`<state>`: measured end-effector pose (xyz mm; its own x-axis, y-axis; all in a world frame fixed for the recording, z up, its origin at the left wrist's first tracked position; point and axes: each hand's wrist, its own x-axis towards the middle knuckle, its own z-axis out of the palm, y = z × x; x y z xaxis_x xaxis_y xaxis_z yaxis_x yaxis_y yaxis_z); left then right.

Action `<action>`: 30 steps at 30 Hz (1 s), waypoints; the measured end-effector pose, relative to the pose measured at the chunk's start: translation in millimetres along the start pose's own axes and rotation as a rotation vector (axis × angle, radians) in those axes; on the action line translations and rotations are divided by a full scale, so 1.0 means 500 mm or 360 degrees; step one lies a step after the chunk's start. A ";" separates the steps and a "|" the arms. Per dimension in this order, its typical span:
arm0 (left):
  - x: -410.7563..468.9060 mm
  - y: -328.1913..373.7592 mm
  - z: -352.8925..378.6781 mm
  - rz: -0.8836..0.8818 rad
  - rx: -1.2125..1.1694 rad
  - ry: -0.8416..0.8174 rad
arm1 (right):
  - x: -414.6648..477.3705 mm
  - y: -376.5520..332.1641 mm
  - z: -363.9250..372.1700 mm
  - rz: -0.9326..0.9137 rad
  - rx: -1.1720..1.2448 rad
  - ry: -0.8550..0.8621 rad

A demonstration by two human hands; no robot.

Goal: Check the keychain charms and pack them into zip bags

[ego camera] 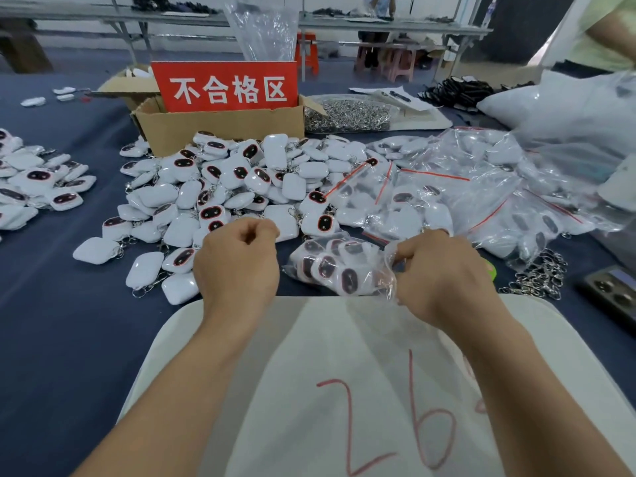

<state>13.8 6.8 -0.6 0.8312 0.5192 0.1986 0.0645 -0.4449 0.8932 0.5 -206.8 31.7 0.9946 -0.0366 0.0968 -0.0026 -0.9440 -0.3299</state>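
Observation:
A heap of white keychain charms (241,180) with dark oval faces and metal clasps covers the blue table in front of me. A clear zip bag (330,266) holding several charms lies between my hands. My right hand (444,270) pinches the bag's open plastic end at its right side. My left hand (241,263) hovers left of the bag with fingers curled into a fist; nothing shows in it. Filled zip bags with red seals (481,194) pile up to the right.
A cardboard box (220,125) with a red sign stands behind the heap. A bag of metal rings (347,115) lies at its right; loose rings (540,277) and a dark tray (612,290) sit at the right. More charms (38,180) lie far left. A white board (309,390) lies under my arms. Another person's arm (612,32) is top right.

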 end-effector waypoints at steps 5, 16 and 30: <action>0.004 -0.007 0.009 0.0054 0.0182 0.0021 | 0.001 0.026 -0.020 -0.0037 0.0132 -0.0211; 0.067 -0.041 -0.026 0.0076 0.0124 0.0006 | 0.007 0.019 -0.014 -0.0077 0.0841 0.0796; 0.026 -0.027 0.012 0.0409 0.0013 -0.0729 | 0.004 -0.006 0.025 0.0016 0.0301 -0.0038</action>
<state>26.9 15.0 -12.3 0.9770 0.0209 0.2124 -0.1704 -0.5226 0.8354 3.5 -199.8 21.3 0.9968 -0.0360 0.0710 0.0044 -0.8651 -0.5017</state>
